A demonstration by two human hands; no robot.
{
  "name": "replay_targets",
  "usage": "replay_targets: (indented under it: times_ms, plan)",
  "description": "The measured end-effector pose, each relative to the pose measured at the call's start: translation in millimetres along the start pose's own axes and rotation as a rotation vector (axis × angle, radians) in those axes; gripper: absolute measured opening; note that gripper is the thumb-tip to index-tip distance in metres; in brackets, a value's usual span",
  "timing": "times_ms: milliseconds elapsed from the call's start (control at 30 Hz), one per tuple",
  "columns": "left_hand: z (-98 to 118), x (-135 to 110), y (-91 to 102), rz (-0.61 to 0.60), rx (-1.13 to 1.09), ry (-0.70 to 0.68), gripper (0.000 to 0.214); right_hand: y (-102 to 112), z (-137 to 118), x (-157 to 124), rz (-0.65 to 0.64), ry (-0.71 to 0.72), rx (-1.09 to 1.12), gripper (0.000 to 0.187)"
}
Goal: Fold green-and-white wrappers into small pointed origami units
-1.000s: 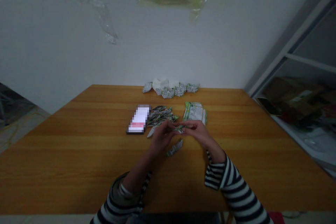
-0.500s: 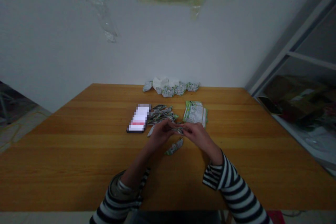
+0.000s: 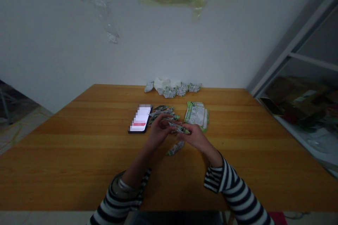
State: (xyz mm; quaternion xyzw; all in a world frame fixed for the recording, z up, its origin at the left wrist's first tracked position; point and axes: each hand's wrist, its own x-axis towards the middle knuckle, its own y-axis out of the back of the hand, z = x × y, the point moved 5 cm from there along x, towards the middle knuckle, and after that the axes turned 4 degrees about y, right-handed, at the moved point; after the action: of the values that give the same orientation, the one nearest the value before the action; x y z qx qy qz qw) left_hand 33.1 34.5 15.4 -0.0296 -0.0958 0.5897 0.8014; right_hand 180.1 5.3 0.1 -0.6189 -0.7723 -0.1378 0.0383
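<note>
My left hand (image 3: 158,133) and my right hand (image 3: 196,137) meet over the middle of the table. Between their fingertips is a narrow piece of folded printed paper (image 3: 180,127), white, grey and green. Both hands pinch it, the left at one end and the right at the other. Just below lies a loose folded paper piece (image 3: 175,148), flat on the wood. Behind my left hand is a pile of similar folded pieces (image 3: 165,110), partly hidden by the fingers. A stack of flat green-and-white printed papers (image 3: 196,115) sits beyond my right hand.
Left of the pile a phone (image 3: 139,119) lies with its screen lit. Several crumpled-looking or folded printed paper shapes (image 3: 169,92) and white tissue-like paper (image 3: 161,83) line the wooden table's (image 3: 79,140) back edge, against the wall. Shelving with boxes (image 3: 301,91) stands at the right.
The folded paper between my hands has tilted and shows more of its printed side. My left fingers have lifted and spread slightly. The things lying on the table appear unmoved.
</note>
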Motion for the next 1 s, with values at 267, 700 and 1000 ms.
replay_targets:
  times_ms: [267, 700, 1000]
  plan:
    - [1, -1, 7.6, -0.035, 0.417, -0.282, 0.010, 16, -8, -1, 0.148, 0.151, -0.366, 0.024]
    - [5, -11, 4.5, 0.030, 0.731, -0.575, 0.014, 16, -9, -6, 0.151, 0.243, -0.452, 0.018]
    - [3, -11, 6.4, 0.219, 0.727, -0.357, 0.015, 9, -11, -3, 0.195, 0.231, -0.361, 0.016]
